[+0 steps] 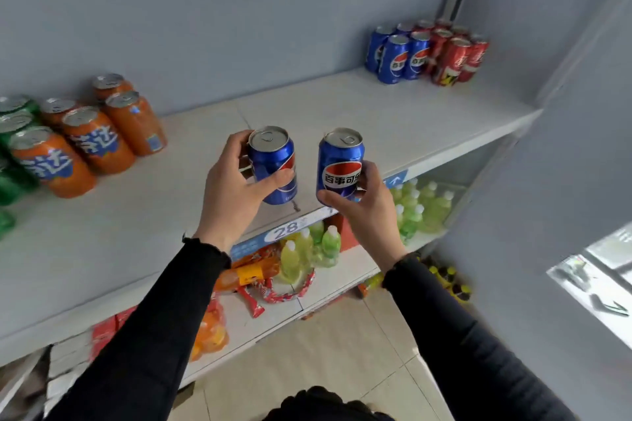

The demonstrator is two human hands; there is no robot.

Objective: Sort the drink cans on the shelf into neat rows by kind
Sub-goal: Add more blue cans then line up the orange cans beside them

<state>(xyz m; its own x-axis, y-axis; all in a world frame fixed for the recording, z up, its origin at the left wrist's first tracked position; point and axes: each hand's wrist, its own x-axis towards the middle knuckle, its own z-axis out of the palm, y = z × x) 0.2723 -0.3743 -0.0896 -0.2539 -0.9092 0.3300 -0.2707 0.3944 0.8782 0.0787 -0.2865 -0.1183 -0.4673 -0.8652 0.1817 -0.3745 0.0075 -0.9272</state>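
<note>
Left blue aluminium cola can (273, 164): held upright over the front of the white shelf board (376, 113); whether its base touches the board cannot be told
Right blue aluminium cola can (340, 166): held upright just beside the first, at the shelf's front edge
Left hand (232, 188): grip closed round the left can, thumb laid across its front
Right hand (367, 205): grip closed round the lower part of the right can
Blue cans at the back right (398, 56): stood in rows, touching the red cans (458, 56)
Orange cans (95, 137): grouped at the left, green cans (13, 113) beside them
Lower shelf: pale green bottles (413, 212) are seen
</note>
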